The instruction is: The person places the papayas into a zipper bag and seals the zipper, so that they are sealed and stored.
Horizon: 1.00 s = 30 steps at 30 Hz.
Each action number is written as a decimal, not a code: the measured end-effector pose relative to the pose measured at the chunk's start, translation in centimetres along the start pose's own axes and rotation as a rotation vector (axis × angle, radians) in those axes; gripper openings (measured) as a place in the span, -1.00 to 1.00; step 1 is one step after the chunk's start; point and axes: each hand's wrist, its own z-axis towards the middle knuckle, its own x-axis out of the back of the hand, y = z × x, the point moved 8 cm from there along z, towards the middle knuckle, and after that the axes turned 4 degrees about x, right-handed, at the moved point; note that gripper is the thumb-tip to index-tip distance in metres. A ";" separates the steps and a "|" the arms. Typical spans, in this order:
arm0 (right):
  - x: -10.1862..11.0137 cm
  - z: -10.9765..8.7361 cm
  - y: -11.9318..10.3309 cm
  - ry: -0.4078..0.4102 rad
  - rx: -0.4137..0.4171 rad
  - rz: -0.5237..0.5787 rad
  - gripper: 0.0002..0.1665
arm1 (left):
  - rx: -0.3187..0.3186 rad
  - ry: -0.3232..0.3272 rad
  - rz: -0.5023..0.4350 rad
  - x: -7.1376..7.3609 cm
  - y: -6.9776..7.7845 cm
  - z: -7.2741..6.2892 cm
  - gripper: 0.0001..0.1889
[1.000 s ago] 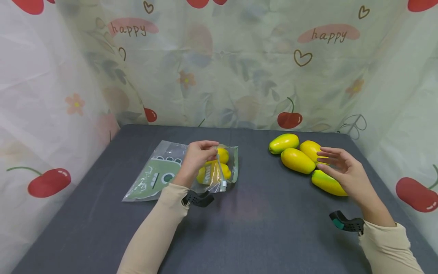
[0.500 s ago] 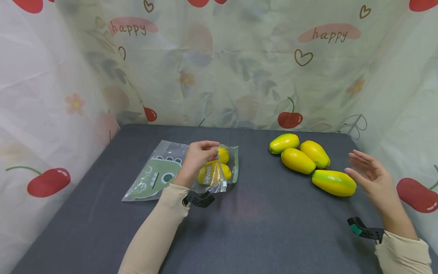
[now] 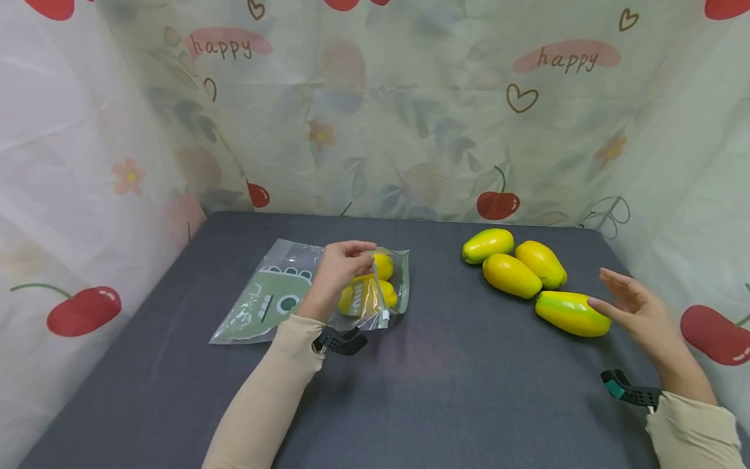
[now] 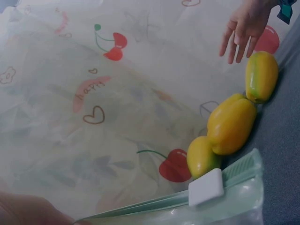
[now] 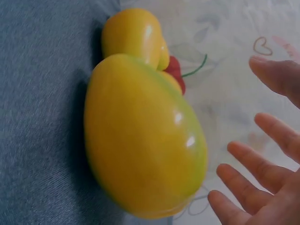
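My left hand pinches the opening edge of a clear zip bag with a green cartoon print. Yellow fruit shows through the plastic near its mouth. A white slider sits on the bag's zip strip in the left wrist view. My right hand hovers at the right end of the nearest mango-like fruit, holding nothing. Its fingers are spread and relaxed beside that fruit in the right wrist view. Three more such yellow-green fruits lie grouped just behind it.
The dark cloth-covered table carries everything. A pale printed curtain with cherries and hearts stands round the back and both sides. The right hand is near the right-hand curtain.
My right hand has moved right, off the fruit group, then slightly lower beside the nearest fruit. My left hand and the bag have stayed in place.
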 end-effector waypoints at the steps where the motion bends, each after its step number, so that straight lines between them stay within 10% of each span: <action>1: -0.2 0.2 0.2 -0.020 -0.015 0.001 -0.13 | -0.001 0.000 0.001 0.0 0.0 0.0 -0.68; 14: -2.1 1.1 2.3 -0.230 -0.112 -0.047 -0.01 | -0.011 0.008 -0.005 0.2 -0.2 0.1 -0.70; 30: -2.5 1.1 3.0 -0.236 -0.113 -0.142 0.00 | -0.011 -0.004 0.008 -0.1 -0.2 0.1 -0.68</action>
